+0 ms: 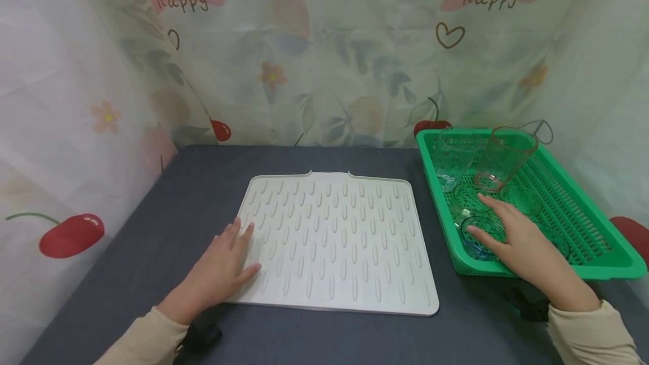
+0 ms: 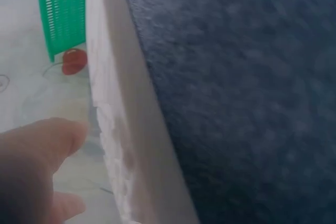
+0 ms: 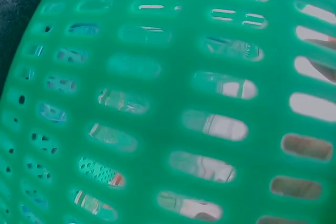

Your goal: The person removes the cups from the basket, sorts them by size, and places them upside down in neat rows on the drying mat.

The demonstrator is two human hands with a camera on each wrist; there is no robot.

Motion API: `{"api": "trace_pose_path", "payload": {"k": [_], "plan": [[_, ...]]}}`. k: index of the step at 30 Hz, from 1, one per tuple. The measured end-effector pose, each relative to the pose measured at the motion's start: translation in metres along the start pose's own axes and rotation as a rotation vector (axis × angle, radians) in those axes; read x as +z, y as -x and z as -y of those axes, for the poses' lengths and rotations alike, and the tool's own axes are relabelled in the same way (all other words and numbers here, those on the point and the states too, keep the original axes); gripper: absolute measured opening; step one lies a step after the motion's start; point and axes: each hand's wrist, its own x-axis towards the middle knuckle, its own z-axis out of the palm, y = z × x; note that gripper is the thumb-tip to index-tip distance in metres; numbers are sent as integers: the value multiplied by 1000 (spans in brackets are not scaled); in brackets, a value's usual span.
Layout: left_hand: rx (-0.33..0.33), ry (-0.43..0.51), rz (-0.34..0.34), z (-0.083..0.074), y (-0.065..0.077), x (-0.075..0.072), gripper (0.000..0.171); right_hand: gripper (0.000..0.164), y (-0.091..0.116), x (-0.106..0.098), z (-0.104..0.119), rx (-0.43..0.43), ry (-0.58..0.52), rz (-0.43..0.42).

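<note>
Fingers (image 1: 232, 232) spread, holding nothing: left hand (image 1: 213, 275) at white ridged plastic mat (image 1: 329, 238), right hand (image 1: 529, 246) above clear tumblers (image 1: 499, 156) in green plastic basket (image 1: 578, 201)

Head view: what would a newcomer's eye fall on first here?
The bright green basket at the right of the dark table, with clear glasses in its left part and the right hand over the near ones. Next, the white ridged board at the table's middle, the left hand at its left edge.
</note>
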Motion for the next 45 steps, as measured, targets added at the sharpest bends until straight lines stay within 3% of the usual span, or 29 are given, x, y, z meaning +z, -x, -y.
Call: {"api": "trace_pose_path", "payload": {"k": [6, 12, 17, 26, 45], "plan": [[30, -6, 32, 5, 3, 6, 79, 86, -2, 0, -2, 58, 20, 89], [40, 23, 113, 7, 5, 8, 81, 90, -4, 3, -3, 94, 41, 136], [44, 69, 189, 6, 5, 5, 85, 90, -6, 4, -4, 105, 45, 153], [22, 114, 254, 6, 5, 4, 86, 87, -6, 5, -6, 97, 43, 148], [14, 154, 276, 7, 4, 4, 87, 83, -5, 3, -5, 84, 73, 119]]}}
